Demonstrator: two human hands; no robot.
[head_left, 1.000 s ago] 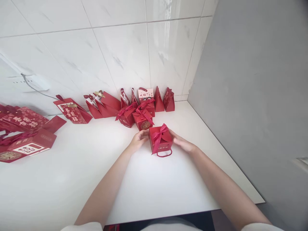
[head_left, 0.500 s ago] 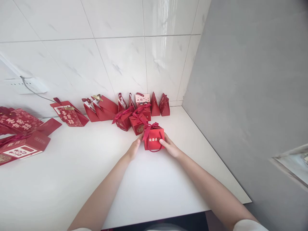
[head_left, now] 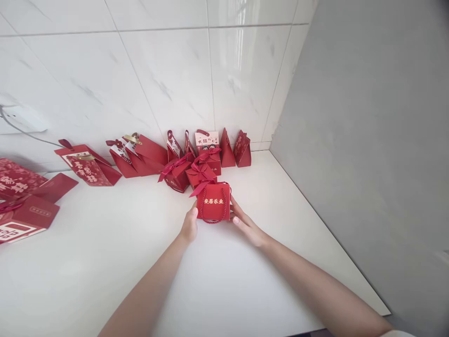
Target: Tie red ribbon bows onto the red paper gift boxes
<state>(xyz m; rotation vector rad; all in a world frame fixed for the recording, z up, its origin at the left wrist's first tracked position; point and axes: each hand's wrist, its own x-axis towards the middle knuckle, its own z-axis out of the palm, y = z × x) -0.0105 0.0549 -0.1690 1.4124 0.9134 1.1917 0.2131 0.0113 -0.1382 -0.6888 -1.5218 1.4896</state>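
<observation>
A small red gift box [head_left: 213, 202] with gold characters and red rope handles stands at the middle of the white table, between my two hands. My left hand [head_left: 190, 225] is at its left side, thumb along the front left edge, the other fingers mostly hidden behind it. My right hand [head_left: 248, 228] is at the right side with fingers stretched out and apart; its thumb is off the front face. Right behind stands another red box with a ribbon bow [head_left: 200, 172]. A third ribboned box [head_left: 177, 175] is to its left.
Red triangular boxes [head_left: 228, 152] and a pink-topped box [head_left: 206, 139] line the tiled wall. More red bags [head_left: 89, 166] and larger red boxes [head_left: 31, 213] are at the left. A grey wall [head_left: 351, 140] bounds the table [head_left: 298, 262] on the right.
The gift box has shifted left and turned so its lettering faces me fully. My right thumb has come off its front. The camera view has also shifted a little.
</observation>
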